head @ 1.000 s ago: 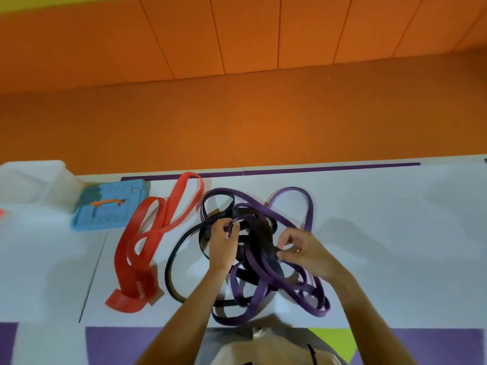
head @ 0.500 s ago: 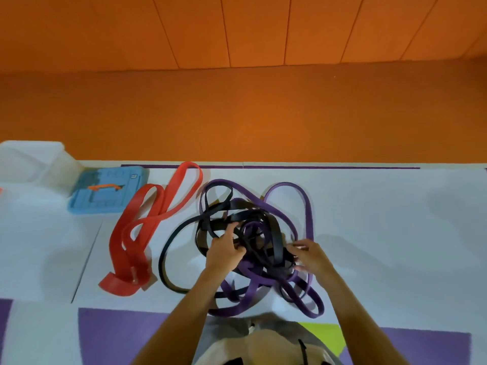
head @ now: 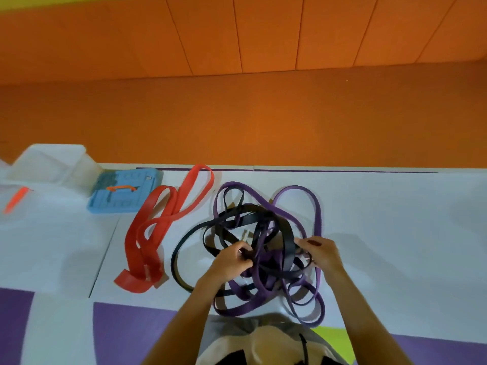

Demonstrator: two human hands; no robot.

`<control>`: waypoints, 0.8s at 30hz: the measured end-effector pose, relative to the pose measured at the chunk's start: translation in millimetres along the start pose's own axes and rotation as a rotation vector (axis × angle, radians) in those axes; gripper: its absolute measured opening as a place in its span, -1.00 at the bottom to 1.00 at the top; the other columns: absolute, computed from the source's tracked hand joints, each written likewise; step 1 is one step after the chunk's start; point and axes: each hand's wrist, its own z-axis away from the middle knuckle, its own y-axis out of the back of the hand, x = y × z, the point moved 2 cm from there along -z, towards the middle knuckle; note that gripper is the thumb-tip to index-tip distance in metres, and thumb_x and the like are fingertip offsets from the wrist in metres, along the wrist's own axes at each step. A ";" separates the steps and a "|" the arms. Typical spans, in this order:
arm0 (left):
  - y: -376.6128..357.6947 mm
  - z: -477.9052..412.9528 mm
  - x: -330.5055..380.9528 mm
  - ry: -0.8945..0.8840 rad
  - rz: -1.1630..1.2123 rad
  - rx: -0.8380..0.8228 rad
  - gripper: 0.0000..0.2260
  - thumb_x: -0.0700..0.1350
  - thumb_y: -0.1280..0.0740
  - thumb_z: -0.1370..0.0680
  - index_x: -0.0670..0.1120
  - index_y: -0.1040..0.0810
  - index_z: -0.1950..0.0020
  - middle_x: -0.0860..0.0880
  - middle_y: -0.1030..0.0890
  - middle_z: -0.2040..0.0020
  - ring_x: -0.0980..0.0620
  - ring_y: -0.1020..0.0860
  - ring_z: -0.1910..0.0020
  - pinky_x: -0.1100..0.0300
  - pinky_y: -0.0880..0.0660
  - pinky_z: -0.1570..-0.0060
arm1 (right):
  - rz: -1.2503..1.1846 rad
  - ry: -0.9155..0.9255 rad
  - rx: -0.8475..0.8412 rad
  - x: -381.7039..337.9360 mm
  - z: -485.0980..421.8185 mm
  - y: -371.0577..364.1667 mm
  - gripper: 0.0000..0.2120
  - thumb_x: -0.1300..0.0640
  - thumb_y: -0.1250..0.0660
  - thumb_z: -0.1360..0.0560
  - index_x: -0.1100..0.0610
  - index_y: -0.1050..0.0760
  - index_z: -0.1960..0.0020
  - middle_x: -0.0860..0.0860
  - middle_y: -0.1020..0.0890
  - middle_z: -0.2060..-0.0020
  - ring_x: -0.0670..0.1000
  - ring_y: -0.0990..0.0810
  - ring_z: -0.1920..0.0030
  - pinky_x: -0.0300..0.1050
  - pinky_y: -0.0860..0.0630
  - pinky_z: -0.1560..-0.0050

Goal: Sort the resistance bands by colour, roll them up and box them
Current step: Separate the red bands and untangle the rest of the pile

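Here my left hand (head: 232, 260) reaches forward from below into the tangled heap, fingers curled and pinching a flat black rubber band (head: 288, 241) near the middle of the heap. My right hand (head: 320, 252) comes in from the right side with the palm turned down, and its fingers close around black and purple strands at the right edge of the tangle. The narrow purple rubber bands (head: 317, 206) are woven together with the black ones in many loops, lying on the white table surface (head: 395, 219) directly in front of me. The wide red rubber bands (head: 158, 219) lie separately just to the left of the heap, folded in long loops and not touching it. Farther left sits a flat light-blue plastic case (head: 123, 192) with an orange handle, lying closed. Behind it stands a translucent white plastic box (head: 55, 164); I cannot tell what is inside.
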 end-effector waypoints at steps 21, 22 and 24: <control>75.4 -83.5 7.9 0.424 -0.439 0.380 -0.72 -0.06 -0.39 -0.61 -0.11 -0.56 -0.30 -0.14 -0.64 -0.24 -0.19 -0.54 -0.32 -0.10 -0.39 -0.34 | 0.397 0.458 -0.029 14.0 37.3 -22.9 -0.73 0.17 -0.41 -0.61 -0.05 -0.58 -0.28 -0.12 -0.59 -0.17 -0.10 -0.59 -0.15 -0.18 -0.52 -0.21; 76.2 -83.1 4.4 0.451 -0.417 0.378 -0.74 -0.06 -0.38 -0.61 -0.11 -0.58 -0.27 -0.14 -0.65 -0.21 -0.19 -0.57 -0.29 -0.10 -0.40 -0.34 | 0.388 0.455 -0.026 15.9 37.8 -21.6 -0.73 0.19 -0.42 -0.60 -0.04 -0.59 -0.27 -0.12 -0.60 -0.16 -0.10 -0.59 -0.13 -0.17 -0.53 -0.20; 76.7 -80.3 -2.8 0.441 -0.282 0.398 -0.74 -0.05 -0.36 -0.62 -0.15 -0.60 -0.25 -0.18 -0.67 -0.18 -0.24 -0.59 -0.24 -0.16 -0.43 -0.36 | 0.355 0.416 -0.020 15.1 36.5 -18.6 -0.74 0.20 -0.42 -0.61 -0.03 -0.60 -0.25 -0.12 -0.62 -0.16 -0.11 -0.60 -0.15 -0.21 -0.53 -0.20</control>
